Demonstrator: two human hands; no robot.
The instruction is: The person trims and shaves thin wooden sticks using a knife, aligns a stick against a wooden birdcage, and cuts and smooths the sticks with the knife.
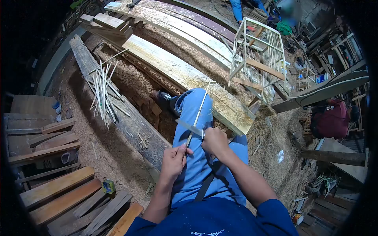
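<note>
My left hand [173,160] is closed around the lower end of a thin bamboo strip [199,112], which slants up and away over my jeans-covered knee [193,101]. In my right hand [215,141] is the handle of a knife, mostly hidden by the fingers. Its broad blade [188,126] points left and crosses the strip just above my left hand; blade and strip appear to touch. Fine shavings [228,98] lie on the plank [165,64] beyond my knee. To the left, a loose bundle of similar strips [103,92] rests across a weathered board [130,122].
A slatted wooden cage [278,50] stands at the upper right. Long planks [173,25] lie at the back, and wood offcuts [59,185] at lower left near a yellow-green tape measure [108,187]. Another person in dark red [332,122] is at right; blue-clothed legs [237,10] show at top.
</note>
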